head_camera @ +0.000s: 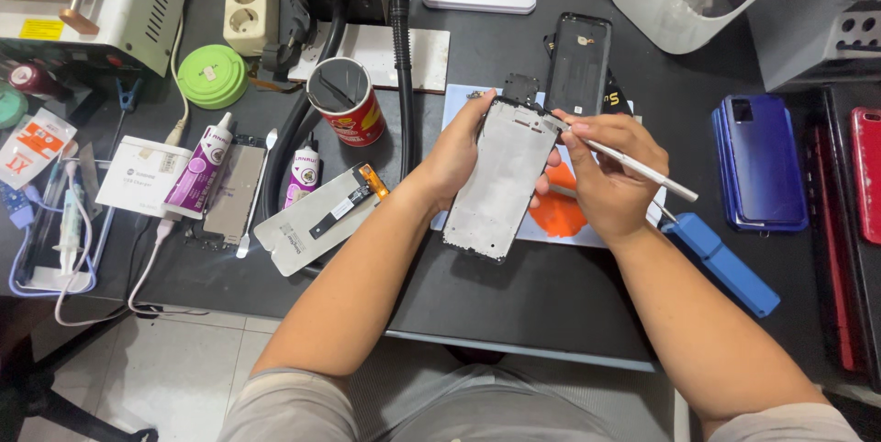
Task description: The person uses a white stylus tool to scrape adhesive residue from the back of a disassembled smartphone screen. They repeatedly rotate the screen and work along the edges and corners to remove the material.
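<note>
The left hand [456, 156] grips a silver phone frame [503, 179] by its left edge, fingers wrapped behind it, and holds it tilted above the black work mat [514, 290]. The right hand [606, 176] pinches a slim silver tool [633, 167], probably tweezers though the tips are too small to make out, with its point touching the frame's top right corner.

The main risk sits at that corner: the point bears on a thin metal edge, so a little too much force could make it skid off toward the left fingertips [485, 102] or gouge the frame. The frame is braced along one side only (nothing supports its lower end), so a hard push may twist it or lever it out of the grip onto the mat.

Anything small freed at the corner could drop and vanish among the clutter. The black back cover [578, 61] lies just beyond, the display panel [317, 219] and glue tubes [202, 169] well to the left.
</note>
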